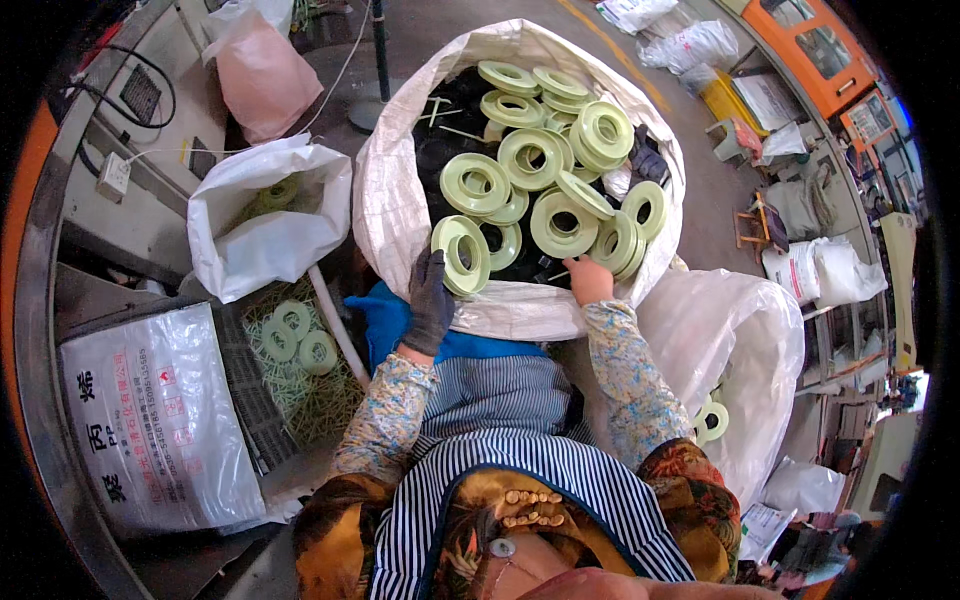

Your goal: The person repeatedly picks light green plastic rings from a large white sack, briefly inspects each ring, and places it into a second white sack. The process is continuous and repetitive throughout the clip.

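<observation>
My left hand (430,304), in a dark grey glove, grips the left edge of a pale green flanged plastic ring (441,259). That ring is tilted above the near left side of a large white woven sack (517,309). My right hand (591,281) is bare, its fingertips at the lower edge of another flanged ring (547,241). A thin pale plastic sprue (558,276) sticks out beside those fingers; whether they pinch it or the ring is unclear. Several more flanged rings (525,159) lie heaped on dark material inside the sack.
A smaller white sack (262,277) stands left, near a heap of sprues (341,405) with a few rings (318,352). A clear plastic bag (757,315) holding rings stands to the right. A printed white sack (202,390) lies at lower left; a post (380,52) rises behind.
</observation>
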Demonstrator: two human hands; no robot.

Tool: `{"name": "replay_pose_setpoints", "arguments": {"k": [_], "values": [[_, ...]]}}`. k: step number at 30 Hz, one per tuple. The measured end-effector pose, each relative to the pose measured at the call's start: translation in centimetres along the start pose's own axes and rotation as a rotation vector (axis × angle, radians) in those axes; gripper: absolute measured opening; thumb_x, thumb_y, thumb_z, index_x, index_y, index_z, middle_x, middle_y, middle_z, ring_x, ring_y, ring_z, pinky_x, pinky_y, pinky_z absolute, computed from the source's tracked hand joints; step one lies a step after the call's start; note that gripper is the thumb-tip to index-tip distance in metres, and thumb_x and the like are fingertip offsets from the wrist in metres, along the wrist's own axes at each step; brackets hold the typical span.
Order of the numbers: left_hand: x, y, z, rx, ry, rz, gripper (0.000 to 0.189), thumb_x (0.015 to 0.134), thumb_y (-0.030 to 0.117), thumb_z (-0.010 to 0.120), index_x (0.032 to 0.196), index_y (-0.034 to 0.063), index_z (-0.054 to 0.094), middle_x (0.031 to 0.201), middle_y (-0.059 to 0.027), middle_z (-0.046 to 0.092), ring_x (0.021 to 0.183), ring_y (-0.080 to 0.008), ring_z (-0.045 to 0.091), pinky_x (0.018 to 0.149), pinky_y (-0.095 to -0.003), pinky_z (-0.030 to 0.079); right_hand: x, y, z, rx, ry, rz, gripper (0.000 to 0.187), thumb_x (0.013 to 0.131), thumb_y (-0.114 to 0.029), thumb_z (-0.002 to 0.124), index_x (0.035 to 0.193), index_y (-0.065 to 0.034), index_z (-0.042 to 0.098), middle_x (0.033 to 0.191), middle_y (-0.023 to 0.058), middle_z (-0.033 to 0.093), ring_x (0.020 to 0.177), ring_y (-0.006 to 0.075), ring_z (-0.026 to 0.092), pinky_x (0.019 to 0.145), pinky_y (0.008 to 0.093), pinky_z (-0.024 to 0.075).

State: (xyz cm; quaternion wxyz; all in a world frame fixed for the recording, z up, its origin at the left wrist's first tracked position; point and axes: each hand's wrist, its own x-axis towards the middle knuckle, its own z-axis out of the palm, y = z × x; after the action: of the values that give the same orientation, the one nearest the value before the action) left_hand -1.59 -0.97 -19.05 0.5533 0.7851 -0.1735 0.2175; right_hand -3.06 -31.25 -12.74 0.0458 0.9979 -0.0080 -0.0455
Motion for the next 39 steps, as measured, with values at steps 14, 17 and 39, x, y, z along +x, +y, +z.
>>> {"name": "replay_pose_setpoints", "arguments": {"k": [14, 17, 39], "values": [[0.2, 1.4, -0.7, 0.174, -0.083, 0.100, 0.065, 0.080, -0.006, 0.064, 0.139, 0.0024, 0.037, 0.133, -0.0275, 0.046, 0.122, -0.0436, 0.047, 0.103, -0.0469, 0.042, 1.4, -0.2, -7.2, 0.439, 0.170, 0.111, 0.027, 0.088, -0.028, 0.059, 0.083, -0.0016, 0.061, 0.076, 0.0196, 0.065, 0.075, 0.0390, 0.063, 0.067, 0.0500, 0.0488], [0.4, 1.3, -0.7, 0.216, -0.063, 0.133, 0.065, 0.079, -0.005, 0.066, 0.137, 0.0010, 0.038, 0.133, -0.0272, 0.046, 0.121, -0.0433, 0.048, 0.102, -0.0468, 0.043, 1.0, -3.7, -11.9, 0.744, 0.085, -0.063, 0.027, 0.088, -0.027, 0.064, 0.087, -0.0001, 0.066, 0.075, 0.0167, 0.067, 0.067, 0.0320, 0.063, 0.061, 0.0421, 0.0489], [0.3, 0.6, 0.4, -0.463, 0.048, -0.368, 0.042, 0.099, 0.020, 0.048, 0.134, -0.0016, 0.044, 0.129, -0.0177, 0.052, 0.122, -0.0288, 0.050, 0.105, -0.0393, 0.040, -0.4, -2.9, -4.7, 0.404, -0.085, 0.082, 0.031, 0.079, -0.035, 0.066, 0.091, -0.0074, 0.070, 0.085, 0.0179, 0.069, 0.083, 0.0354, 0.066, 0.075, 0.0462, 0.0512]]}}
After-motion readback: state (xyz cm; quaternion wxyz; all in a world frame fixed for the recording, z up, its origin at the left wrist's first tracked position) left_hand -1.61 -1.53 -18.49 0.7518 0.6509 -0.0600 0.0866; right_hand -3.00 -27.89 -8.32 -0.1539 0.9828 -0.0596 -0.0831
